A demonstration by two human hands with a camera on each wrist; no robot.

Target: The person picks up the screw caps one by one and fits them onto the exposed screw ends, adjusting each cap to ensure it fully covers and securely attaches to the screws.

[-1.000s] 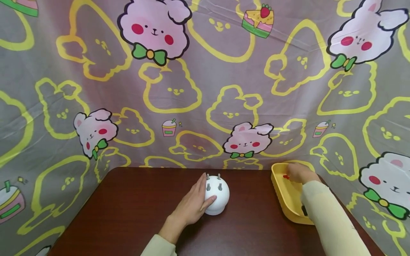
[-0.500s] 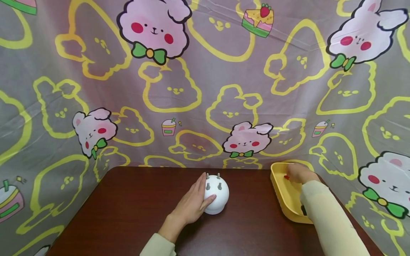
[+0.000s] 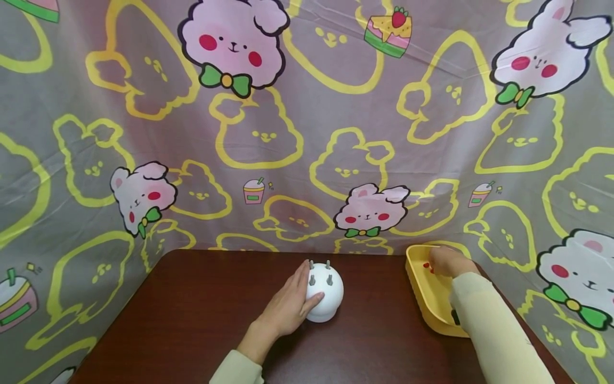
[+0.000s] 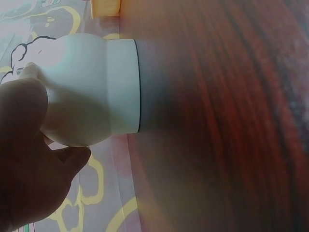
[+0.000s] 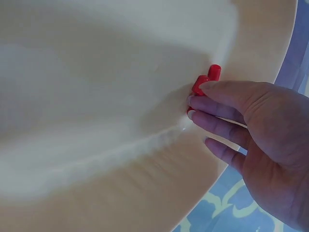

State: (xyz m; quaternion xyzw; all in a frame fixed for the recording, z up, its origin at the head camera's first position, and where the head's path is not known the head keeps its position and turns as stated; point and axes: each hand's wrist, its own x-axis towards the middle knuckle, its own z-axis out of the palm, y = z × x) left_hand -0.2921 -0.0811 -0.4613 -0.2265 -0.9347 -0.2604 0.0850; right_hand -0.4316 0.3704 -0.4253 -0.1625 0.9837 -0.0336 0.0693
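Near the middle of the table a white round body stands on a short collar-like base, with several grey pegs sticking up from its top. My left hand holds it from the left, the thumb across its front and the fingers along its side. At the right, my right hand reaches into a yellow tray. Small red cylinders lie at the tray's corner in the right wrist view. There, my thumb and fingers pinch one red cylinder; the fingertips partly hide the pieces.
A black item lies at the near end of the tray, partly covered by the right sleeve. The dark reddish-brown table ends at a patterned curtain behind and at the sides.
The right hand has shifted slightly within the tray, and more red pieces show beside its fingers. The left hand and the white body stay put.
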